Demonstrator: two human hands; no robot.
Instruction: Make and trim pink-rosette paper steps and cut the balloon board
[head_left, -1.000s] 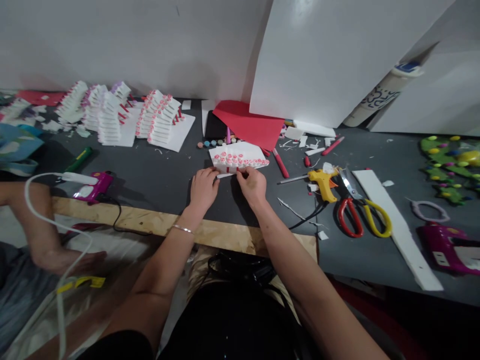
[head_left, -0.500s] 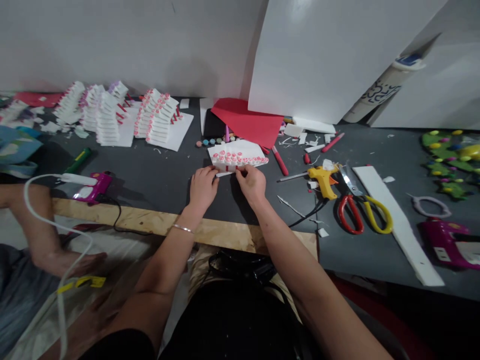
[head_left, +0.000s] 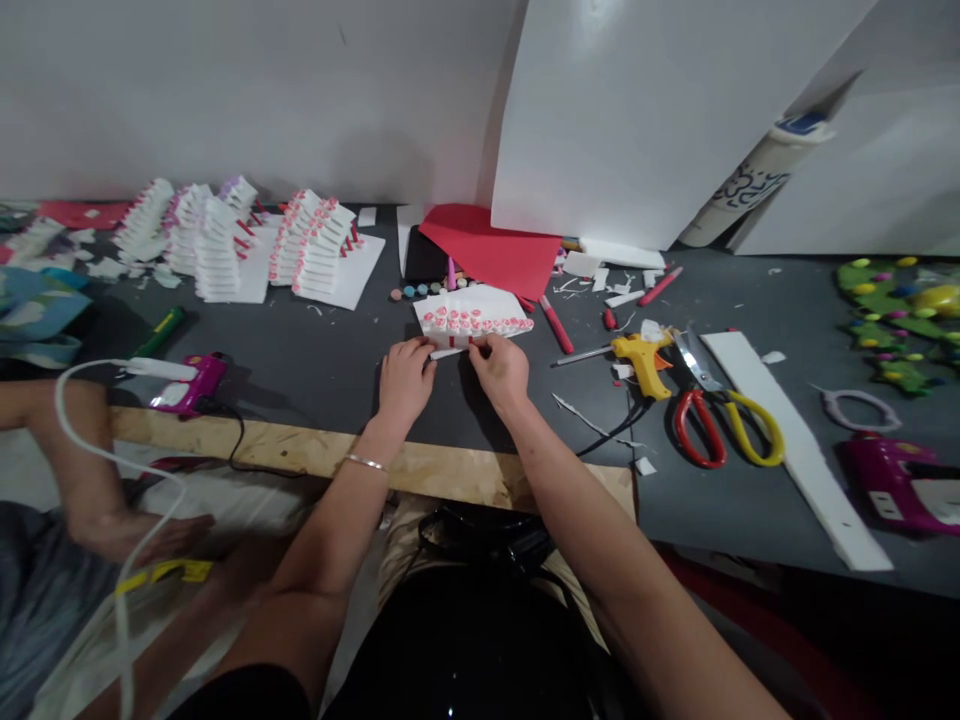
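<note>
My left hand (head_left: 405, 378) and my right hand (head_left: 501, 368) rest side by side on the dark grey table (head_left: 330, 350). Both are closed, pinching a thin white strip (head_left: 448, 352) at the front edge of a white foam piece (head_left: 472, 310) lined with small pink and white dots. A short red bar stands just under that row of dots, between my thumbs. A thin bracelet circles my left wrist.
Stacks of finished white pieces (head_left: 315, 245) stand at the back left. A red sheet (head_left: 495, 250) and white boards (head_left: 645, 110) lean behind. A yellow glue gun (head_left: 641, 358), red and yellow scissors (head_left: 720, 425) and a foam strip (head_left: 795, 445) lie right. Another person's arm (head_left: 71, 450) is left, near a pink glue gun (head_left: 187, 380).
My hands have stayed on the strip with hardly any shift. The view has tilted slightly, and the other person's arm at the left has moved a little.
</note>
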